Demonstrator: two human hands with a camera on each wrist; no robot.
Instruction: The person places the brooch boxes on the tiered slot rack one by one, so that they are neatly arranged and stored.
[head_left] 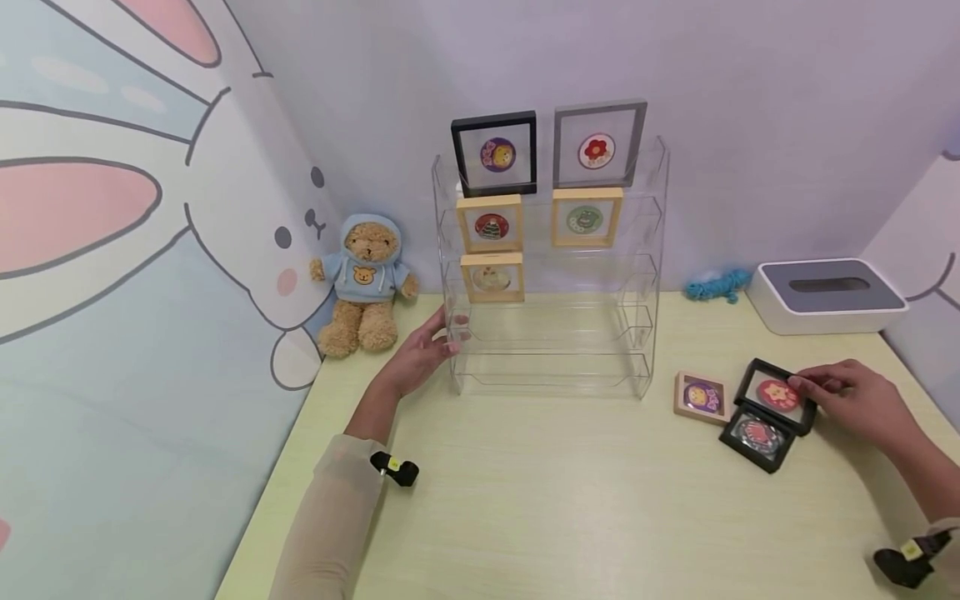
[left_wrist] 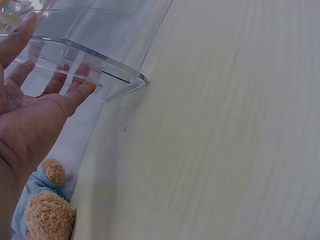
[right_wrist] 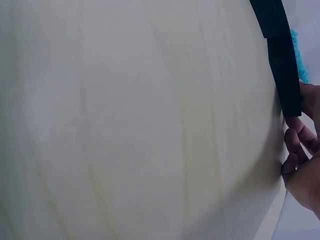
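Observation:
My left hand (head_left: pixel 418 360) grips the lower left side of a clear acrylic tiered rack (head_left: pixel 551 365); some fingertips show through the plastic in the left wrist view. At right, my right hand (head_left: pixel 858 398) pinches the right edge of a black display frame (head_left: pixel 778 395) with a round red badge, thumb on top. That frame overlaps another black display frame (head_left: pixel 757 437) on the table. Beside them lies a wooden display frame (head_left: pixel 702 397) with a purple badge. In the right wrist view, the black frames (right_wrist: pixel 284 75) appear edge-on.
On the rack stand a black frame (head_left: pixel 495 154), a grey frame (head_left: pixel 598 146) and several wooden frames (head_left: pixel 491 225). A teddy bear (head_left: pixel 365 283) sits left of it. Blue yarn (head_left: pixel 717 286) and a tissue box (head_left: pixel 827 296) lie at the back right.

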